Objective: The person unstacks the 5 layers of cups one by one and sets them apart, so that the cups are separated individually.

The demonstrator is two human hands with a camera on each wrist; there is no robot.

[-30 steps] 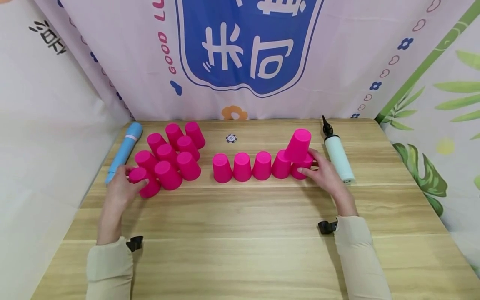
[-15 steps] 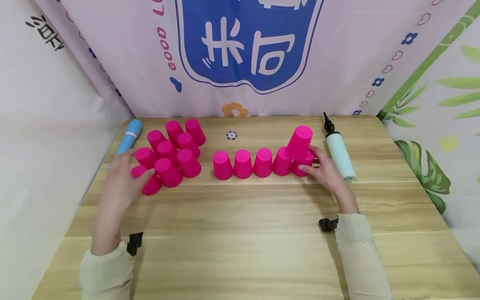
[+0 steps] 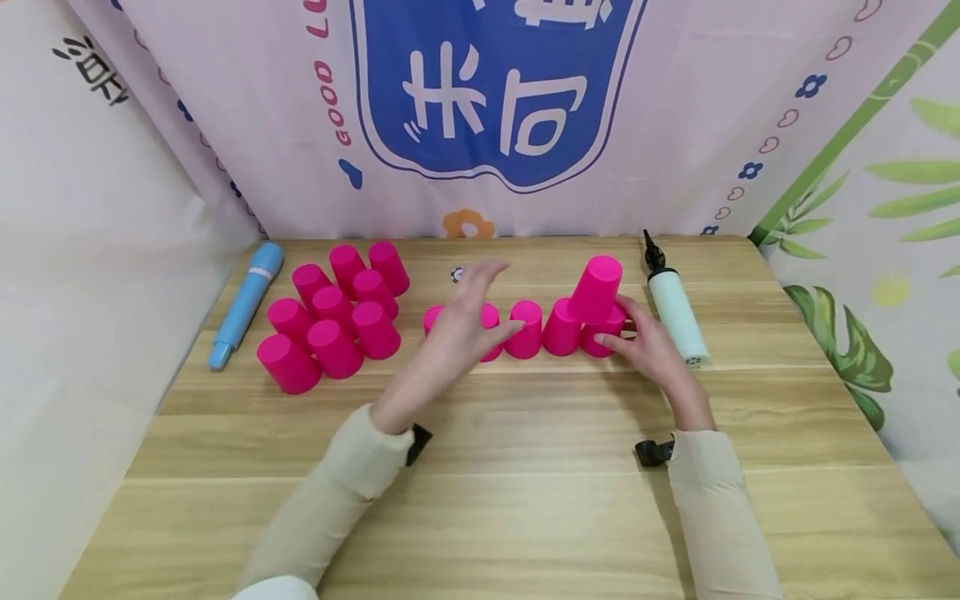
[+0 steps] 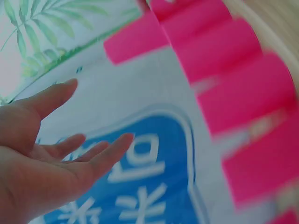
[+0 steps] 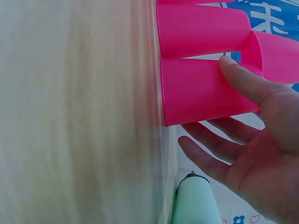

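A row of upside-down pink cups [image 3: 523, 332] stands across the middle of the table. One more pink cup [image 3: 596, 289] rests on top of the two rightmost ones. My right hand [image 3: 651, 343] holds the rightmost cup [image 5: 198, 91] of the row, thumb on its front and fingers behind. My left hand [image 3: 459, 332] is raised before the left part of the row and partly hides two cups. Its fingers are spread with nothing between them, and the left wrist view shows the palm apart from the cups.
A cluster of several upside-down pink cups [image 3: 333, 310] stands at the left. Beside it lies a blue pump-like tube [image 3: 247, 302]; a mint hand pump [image 3: 677, 315] lies at the right. A small round chip [image 3: 457, 274] is near the back edge, before a printed curtain [image 3: 405, 200].
My left hand has let go of the front-left cup of the cluster and swung right to the row. The cups stay where they were, and my right hand keeps its place.
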